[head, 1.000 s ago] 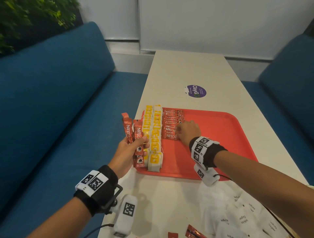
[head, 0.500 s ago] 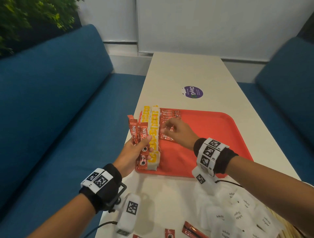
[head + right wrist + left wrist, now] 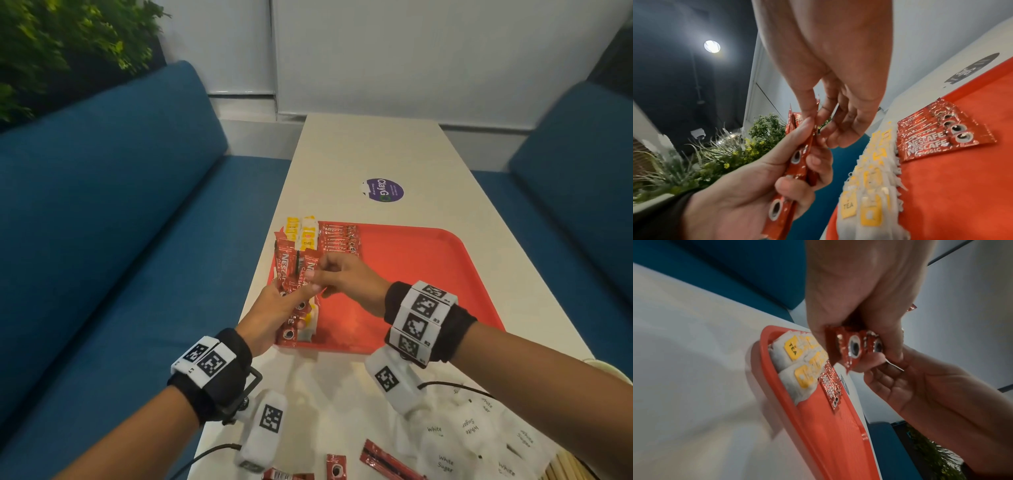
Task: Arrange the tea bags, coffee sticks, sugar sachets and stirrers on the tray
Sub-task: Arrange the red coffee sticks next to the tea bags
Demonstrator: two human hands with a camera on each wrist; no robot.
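Note:
My left hand (image 3: 286,305) grips a bunch of red coffee sticks (image 3: 294,270) upright above the near-left corner of the red tray (image 3: 428,274). My right hand (image 3: 320,275) has come across to the bunch, and its thumb and forefinger pinch one coffee stick (image 3: 813,128) near its top. On the tray, two rows of tea bags (image 3: 306,236) with yellow tags run along the left edge. A fanned row of coffee sticks (image 3: 340,236) lies right beside them. The left wrist view shows the bottom ends of the held sticks (image 3: 853,347) over the tea bags (image 3: 795,353).
White sugar sachets (image 3: 472,435) lie in a heap on the table at the near right, with wooden stirrers (image 3: 565,469) at the bottom edge. Loose coffee sticks (image 3: 387,459) lie near the front. Blue benches (image 3: 102,240) flank the table. A purple sticker (image 3: 383,190) is beyond the tray.
My right hand left the row of coffee sticks on the tray and moved left to the bunch in my left hand. It now pinches one stick there.

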